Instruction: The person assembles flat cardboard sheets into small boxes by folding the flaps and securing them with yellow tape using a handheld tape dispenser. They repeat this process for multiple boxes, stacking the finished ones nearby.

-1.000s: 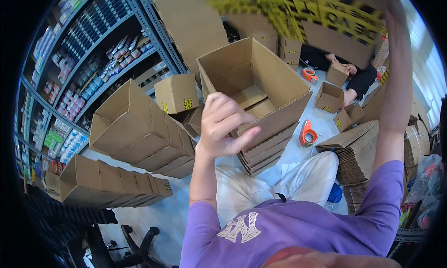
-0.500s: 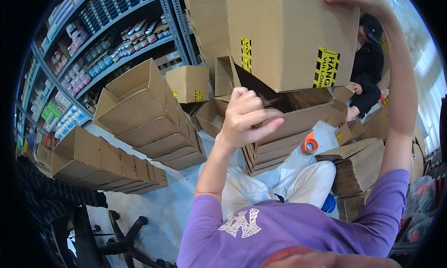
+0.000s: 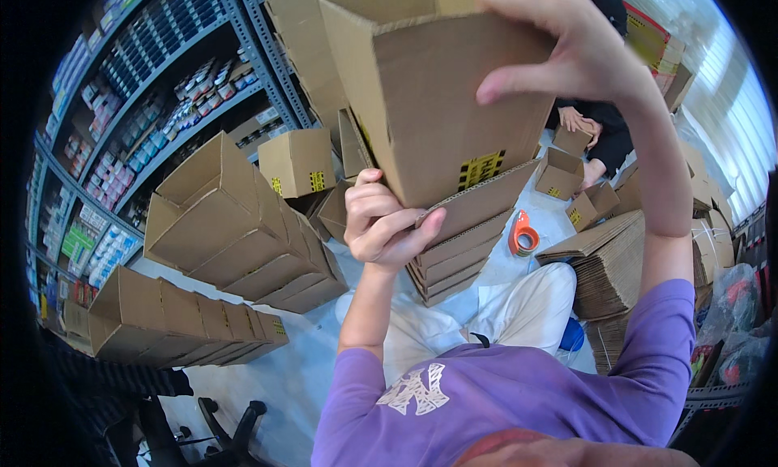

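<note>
An open-topped cardboard box (image 3: 454, 102) with a yellow-and-black label sits partly down inside the top of a stack of nested boxes (image 3: 470, 244). My left hand (image 3: 385, 224) is closed on the near left edge of the stack's uppermost box, its thumb along the rim. Slightly blurred, my right hand (image 3: 559, 41) is at the upper right of the inserted box. Its fingers spread near the rim and its thumb stands apart, against or just before the side. Part of the inserted box's bottom is hidden inside the stack.
More nested boxes (image 3: 243, 232) stand left, with a lower row (image 3: 178, 317) beside them. An orange tape dispenser (image 3: 523, 236) lies near my knee, by flattened cardboard (image 3: 608, 264). Shelves (image 3: 162, 86) rise at far left. Another person's hands (image 3: 579, 122) touch a small box.
The box in the air has come down and left into the stack, its open top tilting into sight. My right hand has loosened from its rim. My left hand has shifted slightly down.
</note>
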